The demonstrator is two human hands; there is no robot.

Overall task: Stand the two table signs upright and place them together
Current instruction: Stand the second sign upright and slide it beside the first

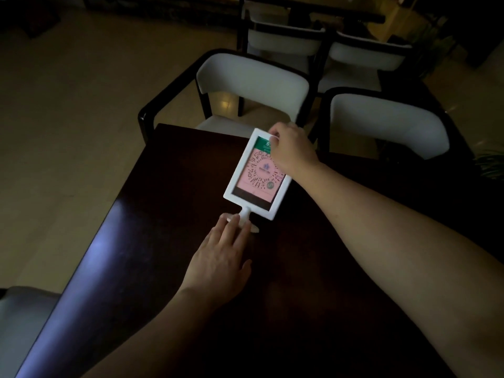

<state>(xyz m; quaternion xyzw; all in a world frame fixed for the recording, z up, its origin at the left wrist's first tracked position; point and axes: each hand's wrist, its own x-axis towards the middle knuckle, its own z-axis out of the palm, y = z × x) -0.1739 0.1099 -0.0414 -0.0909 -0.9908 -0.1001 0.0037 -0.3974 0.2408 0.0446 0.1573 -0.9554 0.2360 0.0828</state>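
Note:
One table sign (255, 177) shows on the dark wooden table (169, 268): a white frame around a pink card with a round code and a green top band, on a short white stem and round base. It leans away from me. My right hand (293, 151) pinches the frame's top right corner. My left hand (221, 255) lies flat with its fingertips pressing on the white base (252, 227). I see no second sign in this dim view.
Two white-cushioned chairs with dark frames (253, 85) (387, 124) stand at the table's far edge, more chairs behind them. A pale chair seat (21, 323) is at the near left. Tiled floor (68, 132) lies to the left.

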